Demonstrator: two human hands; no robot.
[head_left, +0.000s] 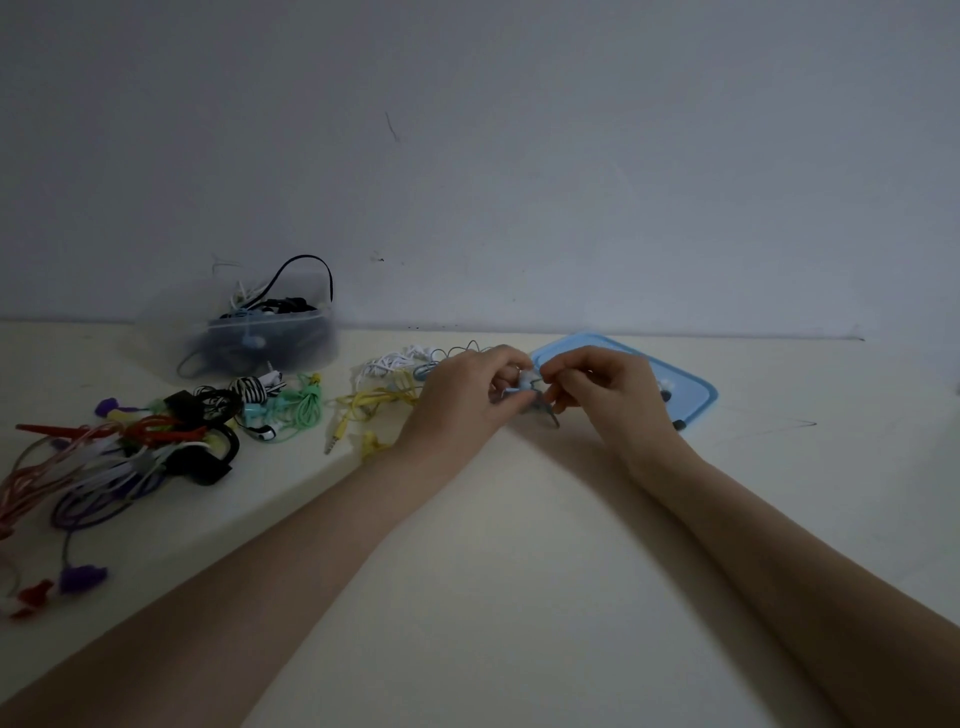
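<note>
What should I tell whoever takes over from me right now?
Left hand and right hand both pinch the light blue earphones between them, over the table.
Done, it seems: the mint green set lies wound.
Left: this pair, the loose yellow earphones and white earphones by the left hand, more in the clear tub.
The blue lid lies behind the right hand.
</note>
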